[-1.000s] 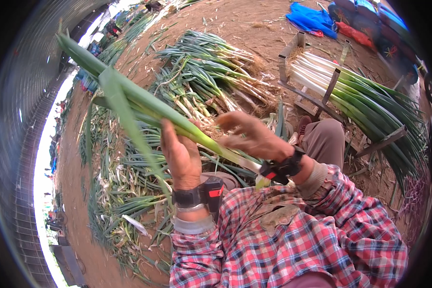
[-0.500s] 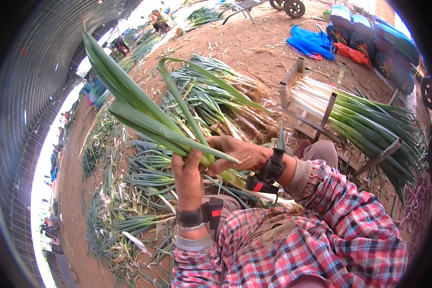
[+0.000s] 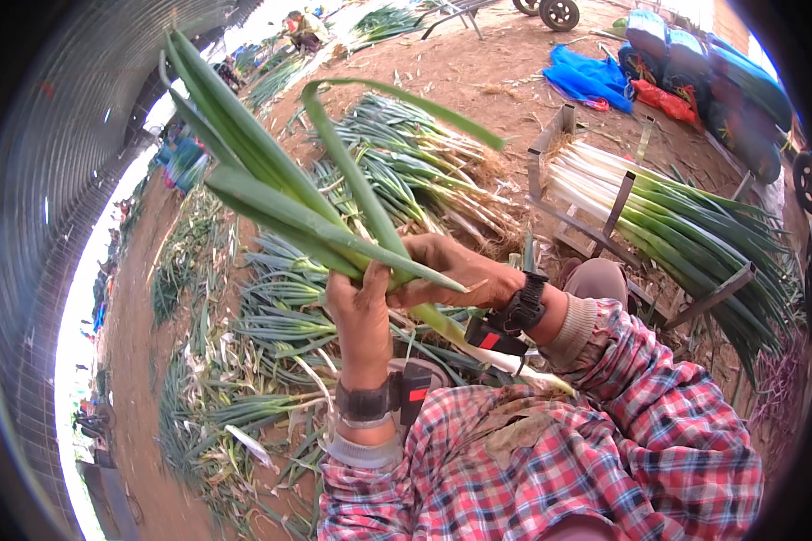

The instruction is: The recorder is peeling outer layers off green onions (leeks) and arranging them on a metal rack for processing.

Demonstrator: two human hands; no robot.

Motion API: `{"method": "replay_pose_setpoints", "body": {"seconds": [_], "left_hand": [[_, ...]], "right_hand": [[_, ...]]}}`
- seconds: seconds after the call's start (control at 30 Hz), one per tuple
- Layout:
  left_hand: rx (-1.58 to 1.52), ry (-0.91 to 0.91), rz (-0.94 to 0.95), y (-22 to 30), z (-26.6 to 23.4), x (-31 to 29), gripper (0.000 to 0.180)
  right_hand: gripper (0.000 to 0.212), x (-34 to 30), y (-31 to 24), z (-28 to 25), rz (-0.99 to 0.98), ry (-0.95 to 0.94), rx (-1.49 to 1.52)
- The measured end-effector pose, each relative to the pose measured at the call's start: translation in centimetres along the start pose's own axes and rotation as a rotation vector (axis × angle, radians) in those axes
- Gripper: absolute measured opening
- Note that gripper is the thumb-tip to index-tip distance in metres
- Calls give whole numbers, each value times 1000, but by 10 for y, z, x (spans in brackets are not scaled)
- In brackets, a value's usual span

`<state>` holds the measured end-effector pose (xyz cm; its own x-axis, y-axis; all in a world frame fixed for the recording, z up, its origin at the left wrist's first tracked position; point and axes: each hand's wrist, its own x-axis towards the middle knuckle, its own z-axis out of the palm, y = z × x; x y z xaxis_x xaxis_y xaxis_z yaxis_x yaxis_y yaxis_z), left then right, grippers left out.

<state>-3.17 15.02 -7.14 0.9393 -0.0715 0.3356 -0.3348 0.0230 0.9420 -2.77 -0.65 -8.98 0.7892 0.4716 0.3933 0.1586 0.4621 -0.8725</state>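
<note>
The left hand (image 3: 361,316) and right hand (image 3: 456,269) hide part of the leek (image 3: 260,149), the lower edge crops the checked shirt (image 3: 550,451), and the distant person (image 3: 305,32) is too small to make out.

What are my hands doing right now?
Left hand: closed, holding a long green onion with a white base.
Right hand: closed on the same onion, beside the left hand.
</note>
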Motion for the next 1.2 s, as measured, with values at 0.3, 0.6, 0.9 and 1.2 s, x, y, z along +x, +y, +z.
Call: {"method": "replay_pose_setpoints", "body": {"seconds": [0.3,0.6,0.9,1.2], "left_hand": [[-8,99,-48,-10,-9,14,31],[-345,-132,-197,-4,-11,3,27],[29,-159,-259,12,5,-24,30],[-218,-120,-305,9,12,-23,20]], "right_hand": [[27,-87,-2,-29,313,238,-357],[50,-107,20,-10,254,140,-249],[22,-97,29,40,47,582,-640],[23,-102,32,30,169,503,-143]]}}
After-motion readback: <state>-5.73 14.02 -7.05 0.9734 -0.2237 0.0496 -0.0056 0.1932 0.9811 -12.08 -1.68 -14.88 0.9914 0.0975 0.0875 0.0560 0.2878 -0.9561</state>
